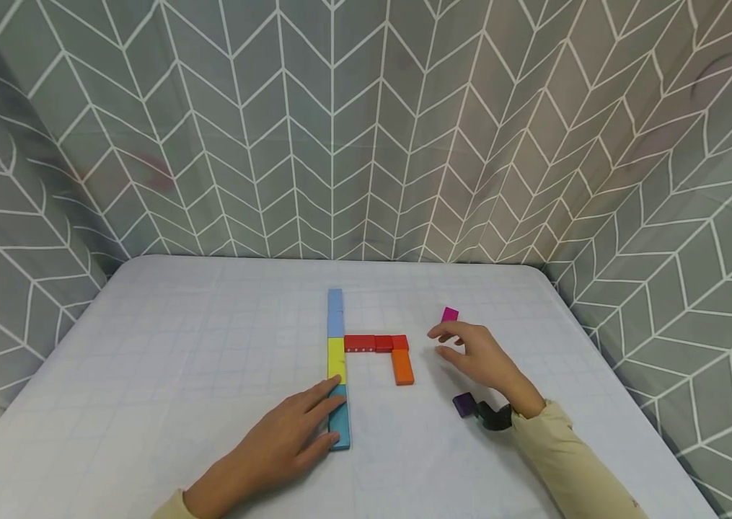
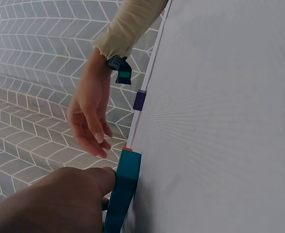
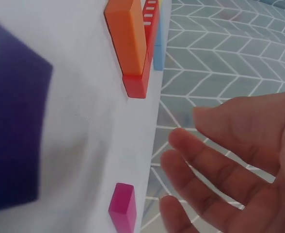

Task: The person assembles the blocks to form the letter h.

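Note:
My left hand [image 1: 284, 436] rests with fairly straight fingers and thumb on a teal block [image 1: 340, 418], its index fingertip at the lower end of a yellow block [image 1: 336, 357]. Above the yellow block, light blue blocks [image 1: 336, 313] continue the upright line. Red blocks [image 1: 360, 343] branch off to the right, and an orange block [image 1: 402, 367] hangs down from their end. My right hand [image 1: 479, 353] is raised over the table with loosely bent fingers and nothing between them. Nearest to it lies a magenta block [image 3: 122, 206], partly behind the fingers in the head view.
A dark purple block [image 1: 464, 404] lies beneath the right wrist, beside a dark wrist strap [image 1: 494, 417]. The white table [image 1: 210, 317] has rounded far corners. Behind it and along the right hangs a grey curtain [image 1: 353, 130] with white zigzag lines.

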Demonstrator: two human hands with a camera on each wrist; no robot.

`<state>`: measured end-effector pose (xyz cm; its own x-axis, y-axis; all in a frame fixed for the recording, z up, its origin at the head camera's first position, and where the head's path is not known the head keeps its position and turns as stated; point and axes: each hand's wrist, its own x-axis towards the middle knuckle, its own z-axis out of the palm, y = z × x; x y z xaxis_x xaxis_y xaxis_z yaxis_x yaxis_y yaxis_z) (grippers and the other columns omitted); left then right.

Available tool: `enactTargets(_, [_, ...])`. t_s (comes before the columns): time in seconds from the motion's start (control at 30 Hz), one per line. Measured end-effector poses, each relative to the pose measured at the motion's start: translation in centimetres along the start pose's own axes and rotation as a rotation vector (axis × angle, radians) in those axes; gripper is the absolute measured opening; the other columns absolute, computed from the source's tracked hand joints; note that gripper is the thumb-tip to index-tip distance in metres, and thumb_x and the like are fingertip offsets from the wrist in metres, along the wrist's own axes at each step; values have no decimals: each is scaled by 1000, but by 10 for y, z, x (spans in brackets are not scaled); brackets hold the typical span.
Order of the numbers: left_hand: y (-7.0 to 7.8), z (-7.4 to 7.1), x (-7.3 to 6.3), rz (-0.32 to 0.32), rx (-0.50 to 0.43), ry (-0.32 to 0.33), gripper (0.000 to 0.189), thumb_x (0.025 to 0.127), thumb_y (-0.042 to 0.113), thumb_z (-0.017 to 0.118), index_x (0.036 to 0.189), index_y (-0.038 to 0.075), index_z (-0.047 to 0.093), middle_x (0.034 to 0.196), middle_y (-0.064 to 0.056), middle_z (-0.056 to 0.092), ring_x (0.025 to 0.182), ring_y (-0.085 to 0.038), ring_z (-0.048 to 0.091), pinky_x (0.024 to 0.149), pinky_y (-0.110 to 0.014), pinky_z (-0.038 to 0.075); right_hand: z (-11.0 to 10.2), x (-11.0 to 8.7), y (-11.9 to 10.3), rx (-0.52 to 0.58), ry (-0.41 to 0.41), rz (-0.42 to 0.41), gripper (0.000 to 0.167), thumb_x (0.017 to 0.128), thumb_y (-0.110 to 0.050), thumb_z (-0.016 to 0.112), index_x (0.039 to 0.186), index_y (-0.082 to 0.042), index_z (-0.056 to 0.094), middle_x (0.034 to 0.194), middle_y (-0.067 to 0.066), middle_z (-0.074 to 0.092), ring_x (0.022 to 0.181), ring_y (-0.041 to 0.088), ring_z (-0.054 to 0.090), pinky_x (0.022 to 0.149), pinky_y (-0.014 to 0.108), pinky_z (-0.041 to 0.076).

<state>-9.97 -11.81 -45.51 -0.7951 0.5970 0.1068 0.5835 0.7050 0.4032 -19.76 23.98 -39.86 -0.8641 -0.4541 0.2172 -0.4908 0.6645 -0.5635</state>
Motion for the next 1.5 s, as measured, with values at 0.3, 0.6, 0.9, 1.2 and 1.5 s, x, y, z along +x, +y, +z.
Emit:
enactTargets(0.3, [1, -2, -1, -3, -6, -6, 61, 105, 53, 55, 156, 21, 50, 166, 1, 34, 143, -21, 44, 107, -48, 48, -3, -19, -12, -12, -29, 16, 23, 93, 4, 72, 115, -2, 73, 106, 8, 74, 96, 22, 68, 85, 53, 58])
enactTargets(0.6, [3, -3, -1, -4, -11, -11, 60, 105, 53, 55, 156, 20, 50, 167, 1, 34, 144, -21, 44, 108, -47, 47, -8, -43, -8, -43, -132, 64, 24, 89, 3, 72, 112, -5, 73, 104, 1, 72, 90, 17, 66, 82, 44, 59])
enactTargets(0.9, [3, -3, -1, 1, -4, -8, 61, 105, 53, 55, 156, 20, 50, 166, 1, 34, 143, -21, 44, 107, -48, 48, -20, -54, -7, -62, -329, 89, 43, 80, -18, 91, 117, -9, 70, 105, -4, 68, 87, 14, 63, 73, 30, 56])
enactTargets(1.2, [1, -1, -2, 14, -3, 6, 61, 106, 53, 54, 156, 19, 51, 167, 0, 34, 144, -20, 43, 109, -46, 47, -20, -56, 1, -11, -388, 8, 38, 80, 1, 84, 113, -7, 66, 100, -4, 62, 87, 14, 59, 76, 30, 56])
enactTargets(1.5, [0, 0, 0, 8, 10, 6, 62, 105, 53, 56, 155, 19, 51, 166, 0, 35, 144, -20, 44, 108, -45, 47, -15, -56, 4, -21, -271, -19, 33, 80, 2, 85, 107, -8, 68, 97, -6, 63, 87, 14, 61, 75, 32, 56])
